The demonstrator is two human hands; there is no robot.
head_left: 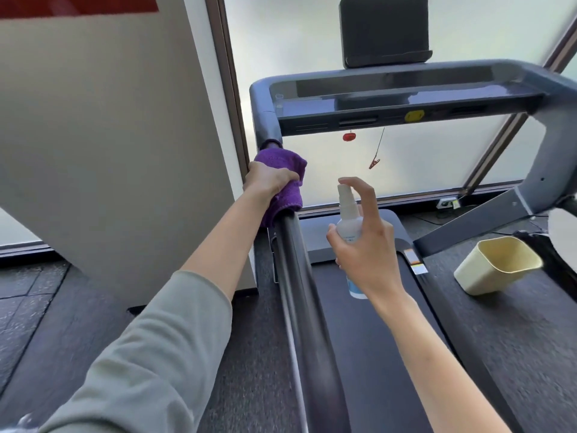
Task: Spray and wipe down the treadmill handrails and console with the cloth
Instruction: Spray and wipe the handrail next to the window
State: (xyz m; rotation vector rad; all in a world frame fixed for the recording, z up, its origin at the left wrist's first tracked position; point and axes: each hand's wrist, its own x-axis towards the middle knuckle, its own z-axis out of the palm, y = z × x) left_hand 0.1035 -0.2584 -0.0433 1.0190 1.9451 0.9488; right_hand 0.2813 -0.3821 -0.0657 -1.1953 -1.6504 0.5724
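A purple cloth (282,179) is wrapped over the upper end of the treadmill's left handrail (296,276), a dark bar running toward me. My left hand (268,179) grips the cloth against that rail. My right hand (365,242) holds a white spray bottle (348,220) upright, to the right of the rail, index finger on the nozzle. The dark console (402,98) spans the top of the frame, with a yellow button and a black screen (384,29) above it. The right handrail (552,145) slopes down at the far right.
A pale yellow bin (496,264) stands on the dark floor right of the treadmill belt (374,339). A red safety key (349,136) and a clip on a cord (374,162) hang under the console. A beige pillar (109,151) is close on the left; frosted windows lie behind.
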